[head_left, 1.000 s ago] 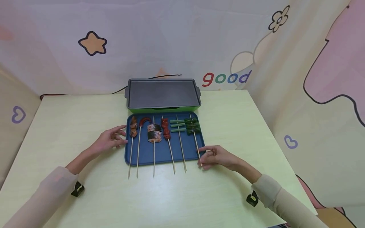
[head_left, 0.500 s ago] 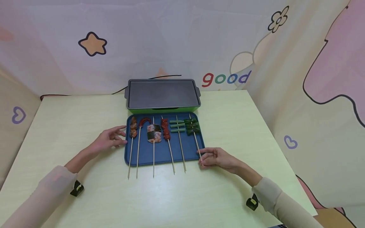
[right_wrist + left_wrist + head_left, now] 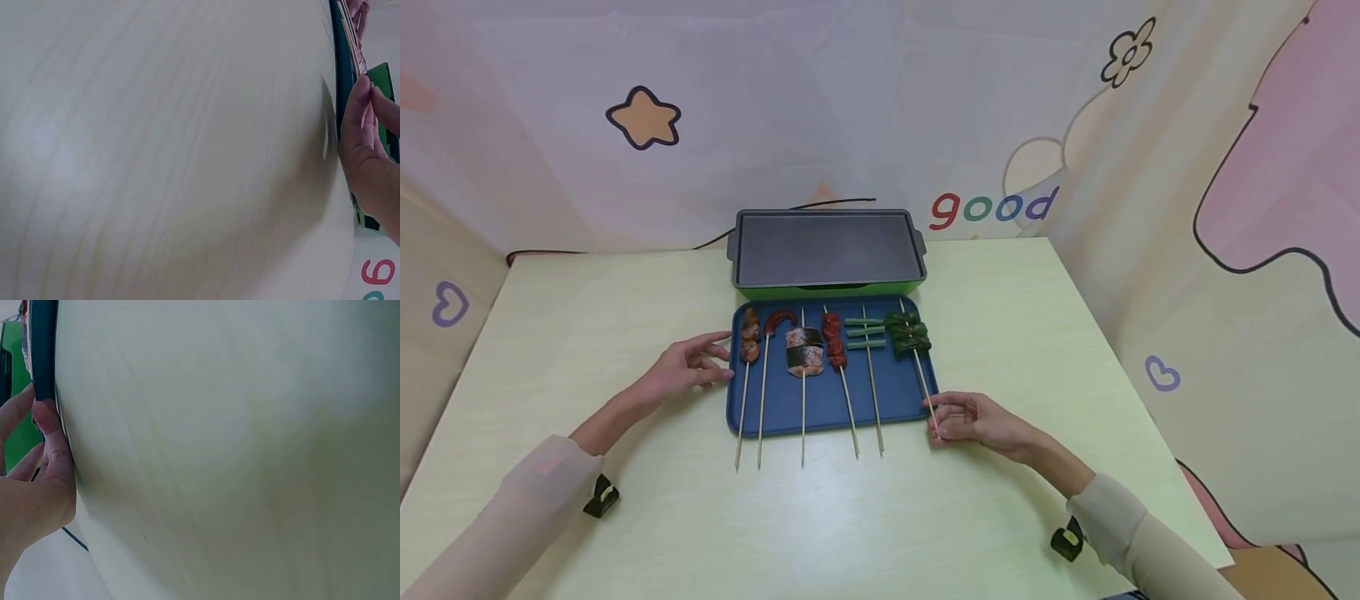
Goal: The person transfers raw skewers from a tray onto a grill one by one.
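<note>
A blue tray holds a row of food skewers. At its right end lies the green leafy vegetable skewer; my right hand pinches the lower end of its stick between thumb and fingers. In the right wrist view the thumb is beside the tray's edge. My left hand is at the tray's left side, fingers loosely extended and thumb touching the rim. The left wrist view shows that thumb against the tray wall. Closest to this hand is a brown meat skewer.
Behind the tray stands a green electric grill with a flat dark plate. Other skewers on the tray include a curled sausage one, a red meat one and a green-stalk one. Their sticks overhang the tray's front rim.
My right hand has closed its fingers on the leafy skewer's stick and shifted slightly right, the stick's lower end moving with it. My left hand has stayed at the tray's left edge.
</note>
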The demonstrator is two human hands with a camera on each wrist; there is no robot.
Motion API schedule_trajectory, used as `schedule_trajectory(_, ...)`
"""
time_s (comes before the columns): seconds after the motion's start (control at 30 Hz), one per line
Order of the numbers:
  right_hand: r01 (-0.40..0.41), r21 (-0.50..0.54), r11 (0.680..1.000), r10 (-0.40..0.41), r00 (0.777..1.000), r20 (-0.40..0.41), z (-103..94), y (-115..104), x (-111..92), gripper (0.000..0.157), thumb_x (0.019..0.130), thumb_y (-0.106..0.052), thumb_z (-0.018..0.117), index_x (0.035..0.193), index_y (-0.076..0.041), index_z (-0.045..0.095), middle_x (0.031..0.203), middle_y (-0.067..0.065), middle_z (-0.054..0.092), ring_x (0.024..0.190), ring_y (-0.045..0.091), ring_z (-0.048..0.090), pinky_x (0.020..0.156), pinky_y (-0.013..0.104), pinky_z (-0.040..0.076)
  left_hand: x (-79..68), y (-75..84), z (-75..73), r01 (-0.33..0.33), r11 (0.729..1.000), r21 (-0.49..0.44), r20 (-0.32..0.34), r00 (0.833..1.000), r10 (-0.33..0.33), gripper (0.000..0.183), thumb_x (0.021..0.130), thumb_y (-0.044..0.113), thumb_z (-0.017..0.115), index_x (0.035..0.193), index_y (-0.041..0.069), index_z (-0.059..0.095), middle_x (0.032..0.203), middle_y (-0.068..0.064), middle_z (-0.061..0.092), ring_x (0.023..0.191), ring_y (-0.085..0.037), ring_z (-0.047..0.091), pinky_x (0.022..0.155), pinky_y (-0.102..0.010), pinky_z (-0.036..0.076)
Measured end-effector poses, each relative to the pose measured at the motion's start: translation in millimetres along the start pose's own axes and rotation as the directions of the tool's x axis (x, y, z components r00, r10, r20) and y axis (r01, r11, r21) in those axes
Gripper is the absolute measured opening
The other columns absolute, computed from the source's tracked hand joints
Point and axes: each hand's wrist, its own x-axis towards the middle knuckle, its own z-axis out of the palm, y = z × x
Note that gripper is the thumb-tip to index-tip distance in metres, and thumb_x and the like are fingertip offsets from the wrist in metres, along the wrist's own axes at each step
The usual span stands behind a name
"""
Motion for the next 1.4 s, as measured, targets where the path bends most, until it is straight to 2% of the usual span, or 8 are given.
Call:
schedule_trajectory(0.47,0.014,-0.048,0.999,-0.020,0.992,-0.126,-12.6,-3,-6,0.062,0.101,-0.002,0.060,0.154,0.009,0.030,0.113,0.001,0.066,0.101,0.008,0.069,0.094,0.024,0.057,1.7,-4.5,-5.3,-0.010,1.000,-0.019,-0.009,1.000,0.010,0.069,0.097,0.004,0.067,0.156,-0.006,0.034,0.128,-0.034,0.056,0.082,0.002,0.066,0.072,-0.021,0.058)
schedule_trajectory(0.7,0.053,-0.090,0.995,-0.071,0.974,-0.214,-27.4,-8,0,0.060,0.103,-0.001,0.056,0.156,0.009,0.029,0.116,0.001,0.061,0.105,0.004,0.065,0.095,0.018,0.054,2.0,-2.3,-7.7,-0.020,1.000,-0.017,-0.011,1.000,0.019,0.068,0.097,0.004,0.067,0.156,-0.006,0.033,0.129,-0.034,0.055,0.083,0.004,0.065,0.072,-0.021,0.057)
schedule_trajectory(0.97,0.086,-0.095,0.992,-0.111,0.948,-0.299,-43.4,-33,10,0.059,0.104,0.000,0.052,0.157,0.008,0.027,0.117,0.004,0.054,0.108,0.005,0.063,0.099,0.019,0.053,4.8,1.8,-10.9,-0.038,0.999,-0.015,-0.011,0.999,0.038,0.067,0.097,0.003,0.065,0.155,-0.007,0.033,0.128,-0.035,0.056,0.083,0.004,0.066,0.072,-0.021,0.057)
schedule_trajectory(1.23,0.143,-0.105,0.984,-0.169,0.939,-0.301,-51.1,-57,25,0.060,0.106,-0.001,0.050,0.158,0.008,0.023,0.117,0.003,0.054,0.107,0.003,0.061,0.100,0.017,0.051,4.0,-2.6,-6.3,-0.020,1.000,-0.016,-0.018,1.000,0.019,0.067,0.097,0.004,0.067,0.155,-0.006,0.035,0.126,-0.033,0.058,0.080,0.001,0.065,0.072,-0.021,0.058)
schedule_trajectory(1.4,0.123,-0.109,0.986,-0.152,0.936,-0.317,-49.7,-74,36,0.058,0.106,-0.003,0.050,0.159,0.004,0.026,0.117,0.003,0.054,0.104,0.002,0.060,0.097,0.013,0.051,0.7,-6.2,-1.5,-0.011,1.000,-0.013,-0.011,1.000,0.011,0.068,0.096,0.005,0.068,0.155,-0.006,0.035,0.126,-0.033,0.058,0.080,0.000,0.065,0.072,-0.021,0.058)
